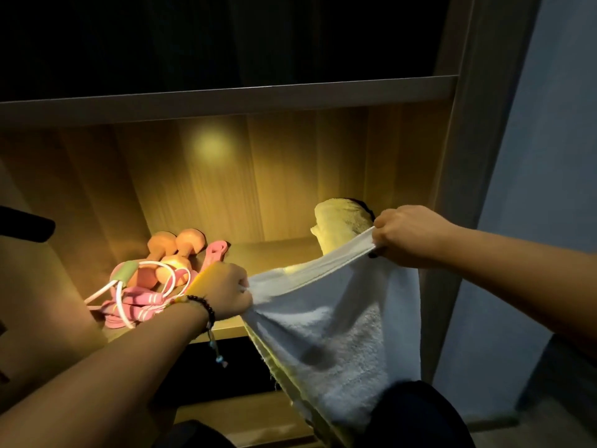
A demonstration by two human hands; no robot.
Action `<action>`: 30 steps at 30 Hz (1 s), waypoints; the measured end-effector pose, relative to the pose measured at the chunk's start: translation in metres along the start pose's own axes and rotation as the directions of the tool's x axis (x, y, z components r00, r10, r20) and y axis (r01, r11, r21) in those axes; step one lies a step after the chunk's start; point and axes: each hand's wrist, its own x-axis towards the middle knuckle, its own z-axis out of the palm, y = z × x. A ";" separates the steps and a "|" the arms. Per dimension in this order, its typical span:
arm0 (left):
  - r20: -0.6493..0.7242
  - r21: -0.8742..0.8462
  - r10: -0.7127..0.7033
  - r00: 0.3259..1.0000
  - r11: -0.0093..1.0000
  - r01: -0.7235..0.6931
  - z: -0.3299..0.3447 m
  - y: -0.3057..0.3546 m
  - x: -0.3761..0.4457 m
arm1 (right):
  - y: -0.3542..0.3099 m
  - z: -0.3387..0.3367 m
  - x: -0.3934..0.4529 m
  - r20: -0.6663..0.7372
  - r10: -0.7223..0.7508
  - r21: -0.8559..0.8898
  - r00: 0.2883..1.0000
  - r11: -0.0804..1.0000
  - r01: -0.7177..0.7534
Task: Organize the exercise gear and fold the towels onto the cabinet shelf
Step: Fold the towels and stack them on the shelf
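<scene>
While stretched taut: white terry-cloth towel (329, 315), hanging before the wooden cabinet shelf (274, 250)
Left hand (226, 292): grip pinches one hemmed corner
Right hand (407, 234): grip clenches the other corner
Shelf left: rounded orange dumbbells (174, 250), pink skipping rope (135, 302)

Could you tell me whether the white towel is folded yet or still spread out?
Spread: left hand and right hand stretch the white towel taut by its top edge.

Two towels are showing: a white one (336, 305) near, a rolled one (342, 224) far right. Two dumbbells (174, 250) and one rope (129, 295) are lying left.
</scene>
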 end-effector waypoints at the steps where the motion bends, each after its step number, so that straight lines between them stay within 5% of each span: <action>1: -0.088 -0.049 -0.088 0.992 0.995 0.083 -0.004 0.001 0.007 | 0.001 -0.001 0.000 -0.004 0.023 -0.001 1.000 1.000 -0.023; 4: -0.292 -0.159 -0.258 0.921 0.963 0.219 -0.019 0.001 0.027 | 0.006 -0.003 -0.002 -0.065 0.122 -0.009 0.990 0.992 -0.123; 7: -0.096 0.256 0.001 0.995 0.966 0.024 -0.030 0.009 0.034 | -0.006 0.012 -0.005 -0.010 0.222 -0.057 0.975 0.973 -0.223; 10: -0.061 0.375 0.135 0.989 0.921 -0.102 -0.043 0.011 0.036 | -0.020 0.027 -0.008 0.010 0.302 -0.028 0.953 0.953 -0.302; 14: -0.231 0.269 -0.073 0.970 0.953 0.136 -0.054 0.000 0.036 | -0.031 0.015 0.008 -0.130 0.430 0.057 0.893 0.903 -0.426; 18: -0.162 0.404 -0.008 0.987 0.912 0.074 -0.062 -0.016 0.025 | -0.026 -0.001 0.016 -0.160 0.373 0.023 0.914 0.927 -0.374; 23: -0.399 0.082 -0.114 0.910 0.984 0.159 -0.050 -0.043 0.006 | -0.018 -0.018 0.013 -0.132 0.239 -0.021 0.962 0.970 -0.244; 27: -0.355 0.055 -0.129 0.926 0.986 0.158 -0.046 -0.051 0.003 | -0.029 -0.020 0.016 -0.048 0.223 0.078 0.974 0.973 -0.219; 30: -0.415 -0.113 -0.315 0.854 0.949 0.295 -0.044 -0.056 0.003 | -0.044 -0.011 0.008 -0.285 0.208 0.115 0.936 0.977 -0.182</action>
